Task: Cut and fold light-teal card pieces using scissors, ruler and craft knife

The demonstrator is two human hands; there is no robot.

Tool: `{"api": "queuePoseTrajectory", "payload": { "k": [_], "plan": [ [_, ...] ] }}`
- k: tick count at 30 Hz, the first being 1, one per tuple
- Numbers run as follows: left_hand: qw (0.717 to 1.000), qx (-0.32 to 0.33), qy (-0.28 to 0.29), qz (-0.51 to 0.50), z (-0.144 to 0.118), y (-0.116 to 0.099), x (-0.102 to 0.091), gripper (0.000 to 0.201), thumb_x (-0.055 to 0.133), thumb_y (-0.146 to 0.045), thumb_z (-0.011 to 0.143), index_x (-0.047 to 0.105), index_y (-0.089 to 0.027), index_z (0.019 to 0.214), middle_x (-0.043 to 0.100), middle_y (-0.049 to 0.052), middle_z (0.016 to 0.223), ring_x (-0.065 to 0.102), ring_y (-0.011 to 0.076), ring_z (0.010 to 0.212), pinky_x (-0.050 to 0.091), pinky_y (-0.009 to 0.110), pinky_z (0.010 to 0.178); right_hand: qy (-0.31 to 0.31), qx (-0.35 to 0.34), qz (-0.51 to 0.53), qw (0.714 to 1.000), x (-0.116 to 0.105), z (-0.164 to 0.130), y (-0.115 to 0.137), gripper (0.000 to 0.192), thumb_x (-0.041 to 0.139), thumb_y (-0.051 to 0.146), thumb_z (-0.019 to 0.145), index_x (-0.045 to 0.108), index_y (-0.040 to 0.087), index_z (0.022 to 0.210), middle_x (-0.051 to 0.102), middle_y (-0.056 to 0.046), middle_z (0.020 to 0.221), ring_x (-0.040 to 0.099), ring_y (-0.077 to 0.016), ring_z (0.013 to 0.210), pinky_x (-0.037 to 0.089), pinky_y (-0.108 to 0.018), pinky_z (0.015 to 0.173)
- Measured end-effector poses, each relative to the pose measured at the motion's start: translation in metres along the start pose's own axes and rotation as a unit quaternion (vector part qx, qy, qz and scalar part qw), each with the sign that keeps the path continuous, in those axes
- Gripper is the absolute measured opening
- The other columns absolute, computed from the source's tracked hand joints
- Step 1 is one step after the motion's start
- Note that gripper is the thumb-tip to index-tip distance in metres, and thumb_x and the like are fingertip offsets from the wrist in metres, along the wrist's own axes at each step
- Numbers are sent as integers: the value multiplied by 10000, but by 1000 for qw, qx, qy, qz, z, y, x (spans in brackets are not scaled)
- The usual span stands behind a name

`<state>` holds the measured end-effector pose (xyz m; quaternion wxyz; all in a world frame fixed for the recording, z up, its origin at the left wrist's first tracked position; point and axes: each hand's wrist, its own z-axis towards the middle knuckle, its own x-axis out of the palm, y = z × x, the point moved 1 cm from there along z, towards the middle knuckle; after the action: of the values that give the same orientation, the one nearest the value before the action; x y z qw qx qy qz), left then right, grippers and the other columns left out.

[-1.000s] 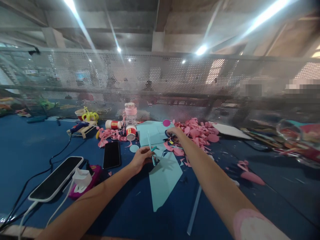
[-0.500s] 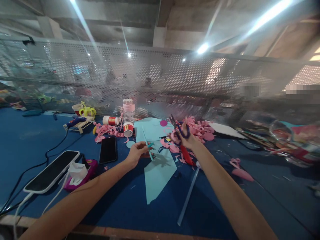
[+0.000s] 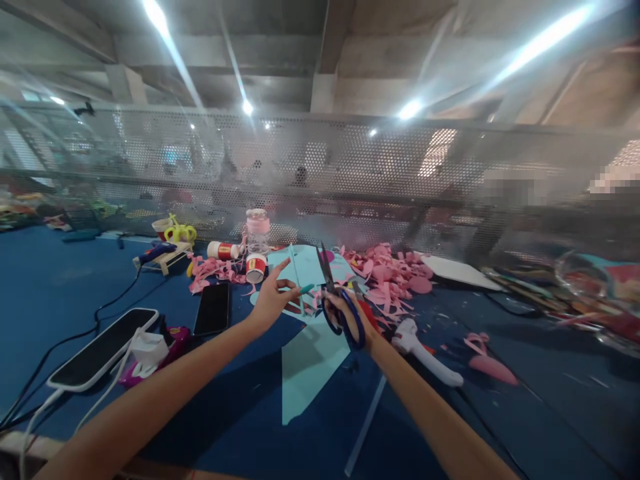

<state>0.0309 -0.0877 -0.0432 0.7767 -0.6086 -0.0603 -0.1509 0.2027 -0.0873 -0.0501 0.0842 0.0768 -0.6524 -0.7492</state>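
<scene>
Head view: a person's two bare arms reach out over a blue bench littered with paper cuttings.
Left hand (image 3: pixel 273 297): raised off the bench, its grip pinched narrow on a thin teal strip (image 3: pixel 296 280) that stands nearly upright, forefinger pointing up and away.
Right hand (image 3: pixel 350 317): grip closed through the blue loops of the scissors (image 3: pixel 333 293), blades up and parted, just beside the strip.
Where the strip is: in the air between both hands, above the light-blue paper sheet (image 3: pixel 307 360), toward the middle of the bench.
How it will handle: I judge the strip very light and floppy, easy to bend or tear; best pinched close to the cutting line so it stays taut. The scissors look stiff and sharp-tipped, to be held by the loops only.
Edges: the pink scraps (image 3: pixel 395 270) heap toward the far edge under the mesh screen; a white glue gun (image 3: pixel 425 350) lies just right of the right wrist.
Left side: a black phone (image 3: pixel 213 308) lies flat, and a glue cup (image 3: pixel 256 268) stands beyond it.
Open room: bare blue bench shows near the front edge, between the forearms and to the far left.
</scene>
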Motion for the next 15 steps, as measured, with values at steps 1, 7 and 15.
{"api": "queuePoseTrajectory", "payload": {
  "k": [1,7,15],
  "plan": [
    [1000,2,-2,-5,3,-2,3,919,749,-239,631,236,-236,1393,530,-75,654,611,111,502,539,238,460,9,-1,-1,1000,1,-3,-1,361,619,531,657,489,197,698,435,72,476,359,-59,371,272,-194,355],
    [999,-27,21,-43,21,-13,13,924,716,-147,663,192,-267,1414,500,-71,676,626,115,555,553,241,492,31,0,-27,999,-5,-6,-15,293,630,429,681,442,204,690,429,81,476,372,-70,398,280,-206,394],
    [995,-81,47,-29,15,-19,19,963,758,-77,592,258,-215,1402,526,-71,634,598,101,502,552,236,473,6,-85,-154,984,-9,-9,-13,164,570,344,739,463,223,768,418,60,544,401,-109,505,344,-239,482]
  ]
}}
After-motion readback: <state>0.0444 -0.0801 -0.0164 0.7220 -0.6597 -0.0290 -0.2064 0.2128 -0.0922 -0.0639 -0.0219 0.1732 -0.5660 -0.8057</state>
